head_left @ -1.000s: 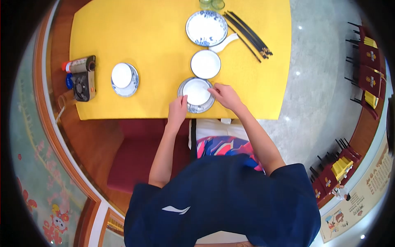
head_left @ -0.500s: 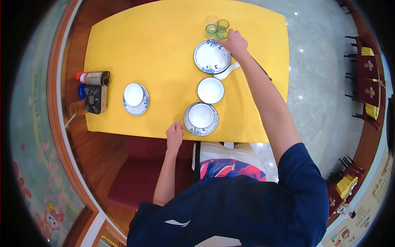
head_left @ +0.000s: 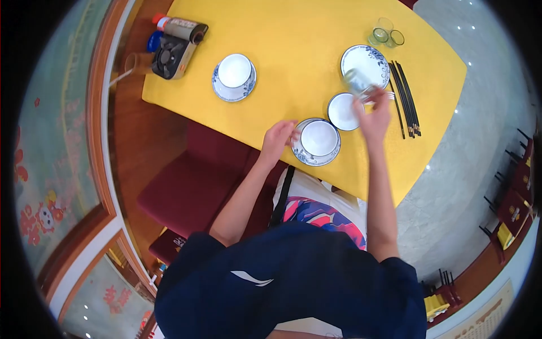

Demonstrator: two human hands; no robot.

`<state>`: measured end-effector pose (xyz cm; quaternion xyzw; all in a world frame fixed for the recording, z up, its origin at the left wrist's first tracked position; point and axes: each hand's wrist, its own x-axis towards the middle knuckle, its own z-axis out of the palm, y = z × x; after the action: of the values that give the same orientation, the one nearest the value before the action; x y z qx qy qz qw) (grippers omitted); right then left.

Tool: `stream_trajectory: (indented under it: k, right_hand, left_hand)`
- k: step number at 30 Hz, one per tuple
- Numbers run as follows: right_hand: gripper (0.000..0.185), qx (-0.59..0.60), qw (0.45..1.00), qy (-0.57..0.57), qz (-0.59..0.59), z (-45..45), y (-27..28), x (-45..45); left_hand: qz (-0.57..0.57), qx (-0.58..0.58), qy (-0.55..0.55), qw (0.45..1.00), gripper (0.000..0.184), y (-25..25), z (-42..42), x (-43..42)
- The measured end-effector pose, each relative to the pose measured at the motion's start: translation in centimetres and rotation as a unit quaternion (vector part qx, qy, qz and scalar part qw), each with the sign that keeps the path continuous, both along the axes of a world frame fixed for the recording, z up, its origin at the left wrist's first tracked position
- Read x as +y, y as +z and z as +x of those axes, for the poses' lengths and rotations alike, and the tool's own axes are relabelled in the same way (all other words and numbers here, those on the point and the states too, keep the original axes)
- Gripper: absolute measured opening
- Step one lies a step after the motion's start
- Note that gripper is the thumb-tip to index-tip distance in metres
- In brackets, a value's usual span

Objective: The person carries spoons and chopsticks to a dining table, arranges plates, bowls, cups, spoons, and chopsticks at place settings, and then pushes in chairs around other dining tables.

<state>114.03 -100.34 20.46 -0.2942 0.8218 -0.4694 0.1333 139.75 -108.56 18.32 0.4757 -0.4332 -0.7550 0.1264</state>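
My right hand (head_left: 375, 116) is closed around a glass (head_left: 355, 81), blurred by motion and tilted over the patterned plate (head_left: 364, 61) and a white bowl (head_left: 341, 110). My left hand (head_left: 279, 139), fingers loosely apart and holding nothing, is at the left rim of a blue-and-white saucer (head_left: 316, 160); whether it touches the rim I cannot tell. On that saucer stands another white bowl (head_left: 319, 139). White spoons (head_left: 389, 95) are partly hidden behind my right hand. Three glasses (head_left: 380, 36) stand together beyond the plate.
Several black chopsticks (head_left: 407, 99) lie right of the plate on the yellow tablecloth (head_left: 282, 51). Leftward are a bowl on a saucer (head_left: 234, 70), a portable gas stove (head_left: 173, 56) and a gas canister (head_left: 183, 28). A dark red chair (head_left: 186, 175) stands at the table's near edge.
My right hand has taken a glass from the group and brought it back toward me. My left hand has moved to the saucer's rim. The view has turned, uncovering the chopsticks.
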Motion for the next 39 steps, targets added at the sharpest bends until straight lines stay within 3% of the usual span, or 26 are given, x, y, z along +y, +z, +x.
stream_trajectory:
  k: [1, 3, 8, 10, 12, 14, 18, 20, 22, 27, 31, 33, 36, 38, 39]
  right_hand:
    - [0.058, -0.084, 0.996, 0.019, -0.011, 3.2, 0.8, 0.3]
    - [0.060, -0.162, 0.983, 0.086, -0.025, 8.6, 1.3, 1.2]
    - [0.061, -0.178, 0.972, 0.150, 0.014, 12.7, 2.4, 1.2]
    - [0.064, -0.128, 0.978, 0.165, -0.001, 11.8, 1.5, 1.5]
    - [0.069, -0.079, 0.981, 0.174, 0.007, 10.2, 1.5, 2.0]
    - [0.068, -0.108, 0.981, 0.159, 0.026, 8.2, 1.1, 3.1]
    - [0.060, -0.116, 0.988, 0.082, 0.065, 5.0, -0.2, 5.6]
    - [0.055, -0.091, 0.993, 0.041, 0.064, 3.7, -1.1, 7.0]
    - [0.053, -0.090, 0.995, 0.019, 0.050, 2.8, -1.5, 7.7]
    - [0.049, -0.013, 0.998, -0.021, 0.065, -2.5, -3.2, 6.5]
    - [0.051, 0.197, 0.978, -0.015, 0.065, -10.3, -5.3, 1.9]
    - [0.052, 0.204, 0.969, 0.004, 0.142, -12.8, -4.0, -1.6]
    - [0.056, 0.256, 0.954, 0.025, 0.155, -15.3, -4.9, -6.3]
    - [0.061, 0.235, 0.941, 0.036, 0.240, -16.1, -5.3, -8.7]
    - [0.061, 0.234, 0.942, 0.036, 0.239, -16.3, -5.6, -9.7]
  left_hand:
    - [0.004, -0.001, 0.006, 1.000, 0.031, 1.1, -1.2, -0.4]
    - [0.139, 0.124, 0.069, 0.980, 0.038, 2.7, -3.0, -0.7]
    - [0.089, 0.159, 0.035, 0.983, 0.035, 2.0, -1.9, -2.8]
    - [0.016, 0.034, 0.028, 0.999, 0.029, 1.0, -0.9, -4.2]
    - [-0.154, -0.017, 0.037, 0.987, 0.032, 1.0, -0.4, -6.9]
    - [-0.367, -0.135, 0.024, 0.920, 0.039, -0.1, 0.9, -11.0]
    - [-0.436, -0.172, 0.124, 0.874, 0.041, -4.5, 2.5, -18.5]
    - [-0.514, -0.220, 0.106, 0.822, 0.043, -4.9, 2.3, -20.0]
    - [-0.503, -0.231, 0.105, 0.826, 0.046, -7.1, 2.9, -21.7]
    - [-0.488, -0.255, 0.089, 0.830, 0.047, -7.3, 1.1, -20.7]
    - [-0.483, -0.289, 0.091, 0.822, 0.049, -6.8, 0.0, -20.5]
    - [-0.484, -0.292, 0.090, 0.820, 0.050, -6.8, 0.3, -20.8]
    - [-0.473, -0.275, 0.059, 0.835, 0.056, -6.0, 0.0, -20.0]
    - [-0.549, -0.328, 0.066, 0.766, 0.062, -5.2, -0.7, -18.5]
    - [-0.550, -0.329, 0.065, 0.765, 0.062, -5.0, -0.8, -17.7]
